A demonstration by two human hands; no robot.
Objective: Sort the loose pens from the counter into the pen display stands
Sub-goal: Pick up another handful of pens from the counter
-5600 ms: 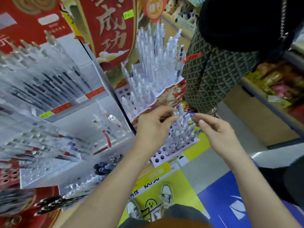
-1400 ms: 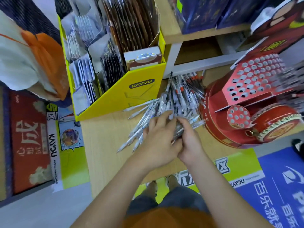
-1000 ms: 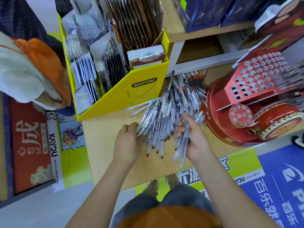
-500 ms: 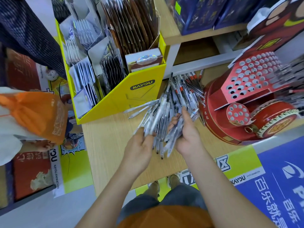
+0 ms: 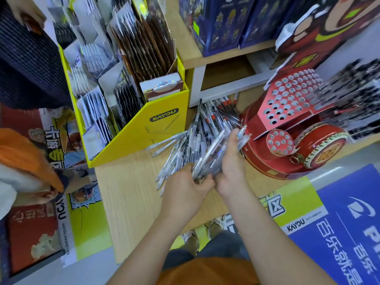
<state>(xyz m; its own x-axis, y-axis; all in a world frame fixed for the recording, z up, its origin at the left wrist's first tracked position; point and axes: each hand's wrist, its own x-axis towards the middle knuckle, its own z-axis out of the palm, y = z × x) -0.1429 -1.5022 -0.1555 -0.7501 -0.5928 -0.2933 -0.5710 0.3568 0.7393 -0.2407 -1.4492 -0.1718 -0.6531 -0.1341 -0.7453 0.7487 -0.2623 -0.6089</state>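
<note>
Loose clear plastic pens (image 5: 207,124) lie heaped on the pale wooden counter (image 5: 127,194) at mid-frame, wedged between the yellow cardboard card box (image 5: 144,132) and the red cardboard display stand (image 5: 287,103) with its round holes. Both hands clutch one fat bundle (image 5: 211,155). The right hand (image 5: 231,163) wraps round it and the left hand (image 5: 185,190) curls under the lower tips, squaring them up, I'd say, so they carry together. Plenty of holes gape unfilled at the right.

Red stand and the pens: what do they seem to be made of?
Red stand: likely printed cardboard with a slight gloss, judging by its flat folded panels and punched round holes. Pens: apparently clear, shiny plastic barrels, with dark and red inner parts showing through.
</note>
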